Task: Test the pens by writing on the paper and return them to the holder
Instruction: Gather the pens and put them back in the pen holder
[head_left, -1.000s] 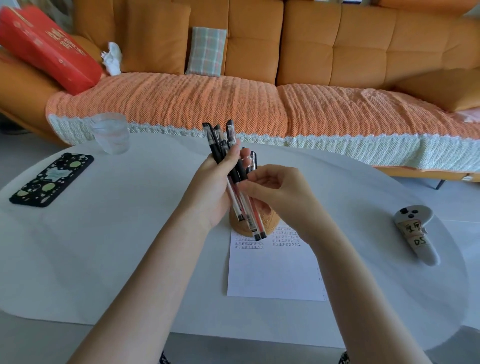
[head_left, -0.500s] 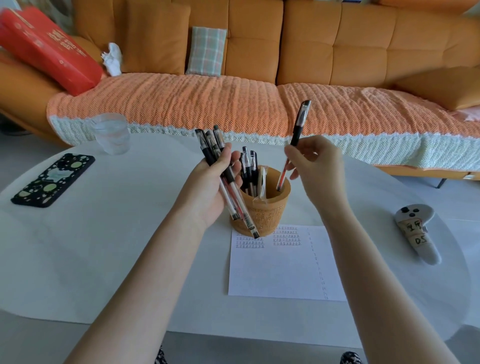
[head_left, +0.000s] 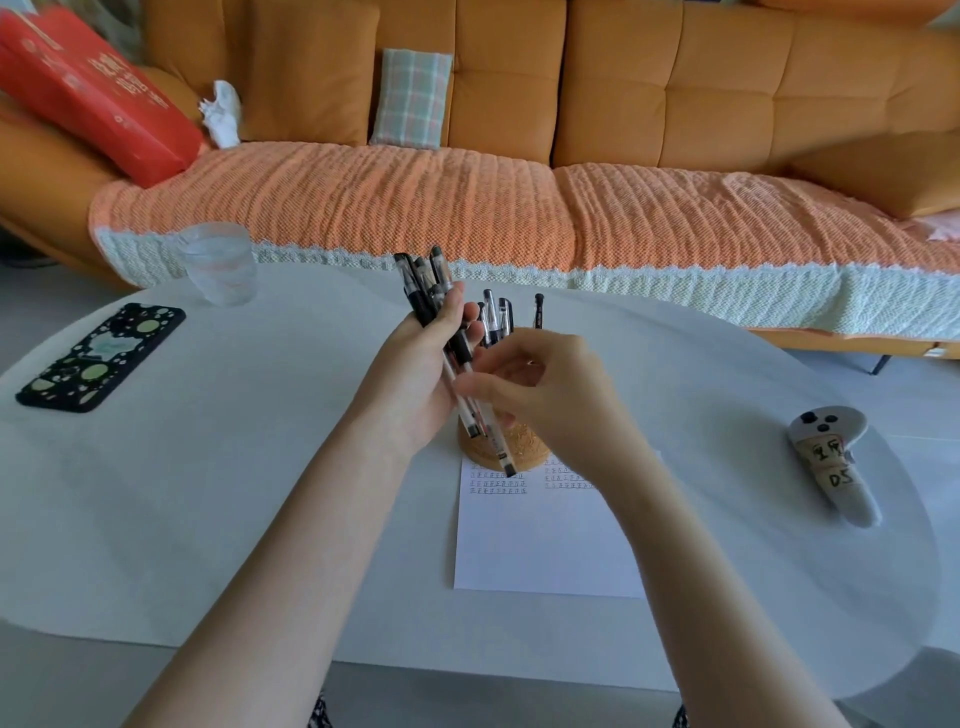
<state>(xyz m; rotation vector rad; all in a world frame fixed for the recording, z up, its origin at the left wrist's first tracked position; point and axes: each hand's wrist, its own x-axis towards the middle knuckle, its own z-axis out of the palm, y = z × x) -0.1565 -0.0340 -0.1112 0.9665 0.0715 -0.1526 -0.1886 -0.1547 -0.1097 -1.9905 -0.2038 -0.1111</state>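
My left hand (head_left: 415, 374), centre frame, grips the bundle of pens (head_left: 422, 296), fingers wrapped round the shafts. The bundle's long axis slants: caps to upper left, tips down to lower right, ending in front of the holder (head_left: 524, 449). My right hand (head_left: 550, 395) sits just right of the bundle, forefinger against the lower shafts; pinching or only touching, I cannot tell. The paper (head_left: 540, 540) lies below the holder. Judgement: the right hand is best placed to draw one pen out.
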